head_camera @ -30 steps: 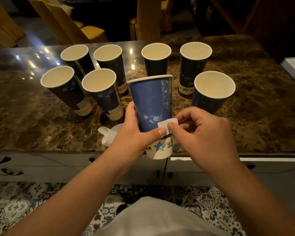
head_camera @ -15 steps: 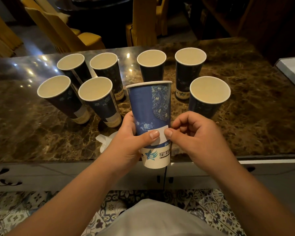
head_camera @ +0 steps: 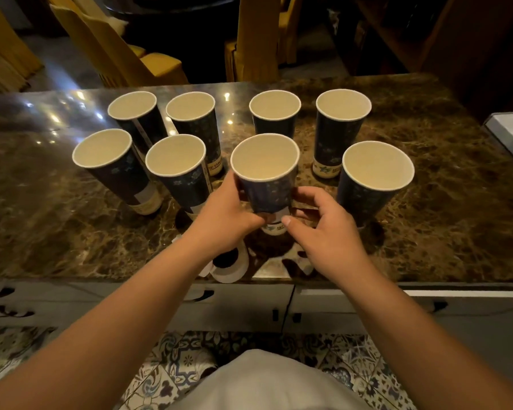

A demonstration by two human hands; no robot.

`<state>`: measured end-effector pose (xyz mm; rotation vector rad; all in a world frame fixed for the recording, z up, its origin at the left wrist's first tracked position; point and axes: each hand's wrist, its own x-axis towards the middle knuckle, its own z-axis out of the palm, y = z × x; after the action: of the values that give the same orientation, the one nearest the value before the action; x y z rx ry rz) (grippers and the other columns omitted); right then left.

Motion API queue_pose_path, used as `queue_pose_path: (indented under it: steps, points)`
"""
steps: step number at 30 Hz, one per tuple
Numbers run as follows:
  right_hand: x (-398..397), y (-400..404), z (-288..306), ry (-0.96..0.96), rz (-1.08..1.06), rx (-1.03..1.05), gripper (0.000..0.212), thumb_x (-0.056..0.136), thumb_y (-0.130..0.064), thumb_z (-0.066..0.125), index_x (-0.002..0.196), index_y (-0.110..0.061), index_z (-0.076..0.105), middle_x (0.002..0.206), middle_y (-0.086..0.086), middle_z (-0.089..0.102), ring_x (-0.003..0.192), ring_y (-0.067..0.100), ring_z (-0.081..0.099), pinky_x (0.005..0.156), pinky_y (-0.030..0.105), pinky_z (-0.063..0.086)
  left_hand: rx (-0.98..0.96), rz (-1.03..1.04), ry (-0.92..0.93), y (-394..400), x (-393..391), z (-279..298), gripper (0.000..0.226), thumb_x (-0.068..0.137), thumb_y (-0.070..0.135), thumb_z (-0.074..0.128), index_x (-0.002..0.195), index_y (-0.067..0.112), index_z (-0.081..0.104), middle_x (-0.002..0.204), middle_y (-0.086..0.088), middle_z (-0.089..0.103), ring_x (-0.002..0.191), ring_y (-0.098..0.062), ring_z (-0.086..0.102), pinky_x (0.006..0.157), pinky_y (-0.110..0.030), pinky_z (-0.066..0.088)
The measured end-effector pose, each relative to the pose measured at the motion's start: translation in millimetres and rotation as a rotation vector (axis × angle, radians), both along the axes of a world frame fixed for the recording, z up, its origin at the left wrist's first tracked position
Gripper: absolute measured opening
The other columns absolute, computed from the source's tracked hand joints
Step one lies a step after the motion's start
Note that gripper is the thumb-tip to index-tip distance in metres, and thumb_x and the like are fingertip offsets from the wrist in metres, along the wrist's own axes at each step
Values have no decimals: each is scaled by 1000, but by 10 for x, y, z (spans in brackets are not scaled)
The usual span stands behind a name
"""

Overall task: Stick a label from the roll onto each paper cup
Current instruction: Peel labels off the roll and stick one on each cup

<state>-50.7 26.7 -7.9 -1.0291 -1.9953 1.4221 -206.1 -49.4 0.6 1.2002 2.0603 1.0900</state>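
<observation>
1. Label roll [head_camera: 231, 266]: a white roll lies on the marble countertop [head_camera: 444, 220] at its near edge, partly hidden under the left forearm. Its loose end curls toward the left.
2. Left hand [head_camera: 224, 216]: the fingers are curled narrowly around the lower left side of the held paper cup [head_camera: 265, 176]. The thumb presses the cup's near face, just above the base.
3. Right hand [head_camera: 326, 229]: the fingers are half-curled around the lower right side of the same cup. The thumb tip touches the near face beside a white label [head_camera: 280, 215]. Whether the other fingers press the wall or only rest near it cannot be determined.
4. Held cup: dark blue wall with a pale floral print, a white band at the base, and a cream interior. It is upright, mouth open to the camera, in the near row between two standing cups. Whether its base touches the countertop cannot be determined.
5. Writing: the base band carries printed marks, too blurred to read.
6. Standing cups: seven cups of the same design stand upright on the countertop, three in the near row and four in the far row. The two near-left cups show a white patch low on the wall.
7. Far field: yellow chairs [head_camera: 122, 54] stand beyond the countertop.
</observation>
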Motion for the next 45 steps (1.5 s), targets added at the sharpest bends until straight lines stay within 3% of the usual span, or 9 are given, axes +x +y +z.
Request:
queue_pose_path:
  steps: [6,20,24,27,30,34,39,42,45]
  points:
    - [-143,64,-182,-40,-9,-52,61,87,-20,70,141,-25,41,140,-5,53,128,13,51,99,28,47,-50,50,67,162,-73,-131,92,72,22,84,147,22,30,144,1,49,131,-16,48,103,-31,45]
    - [-117,34,-313,-72,-62,-31,67,85,-26,71,142,-28,35,141,-5,49,119,6,51,95,32,52,-66,47,110,-40,-77,2,79,83,27,74,149,24,31,145,3,50,132,-13,47,108,-34,43]
    - [8,-114,-345,-4,-124,77,40,86,-22,67,123,-30,52,89,-2,64,78,7,61,69,26,52,93,154,285,-474,-92,162,39,86,34,64,122,22,56,113,7,63,103,-7,60,86,-30,55]
    - [45,-360,-413,-60,126,301,27,87,-25,64,113,-30,60,97,-13,60,82,0,57,70,16,47,152,394,360,-870,-102,60,25,84,28,67,102,20,51,98,0,55,84,-12,54,70,-26,46]
    - [-62,-563,-519,-135,415,545,39,87,-29,64,125,-25,55,120,-11,56,103,0,53,83,15,49,-88,664,-19,-1074,-87,-192,50,83,44,69,113,17,40,108,-7,51,94,-21,53,74,-34,46]
    - [-217,-614,-588,-216,565,720,45,88,-32,61,131,-21,52,130,-6,55,110,13,58,84,31,56,-196,638,-667,-1092,7,-429,66,75,70,60,116,19,51,104,0,60,89,-18,57,77,-37,47]
    - [-263,-515,-618,-251,645,819,34,90,-30,59,123,-24,56,121,-5,64,103,16,62,76,34,58,-34,571,-447,-1078,-32,-416,25,90,35,66,75,15,62,66,5,55,62,-7,48,59,-23,40]
    - [-252,-463,-601,-256,661,816,31,90,-30,60,121,-25,59,118,-6,66,103,14,63,78,32,58,33,497,-334,-1113,-35,-411,17,92,18,64,79,6,63,68,1,55,57,-3,47,54,-15,42]
    - [-227,-399,-571,-260,704,837,27,89,-28,62,116,-25,60,115,-7,66,100,13,63,80,25,54,120,460,-202,-1193,-38,-457,9,93,11,61,84,12,62,85,-4,62,76,-10,56,72,-24,49]
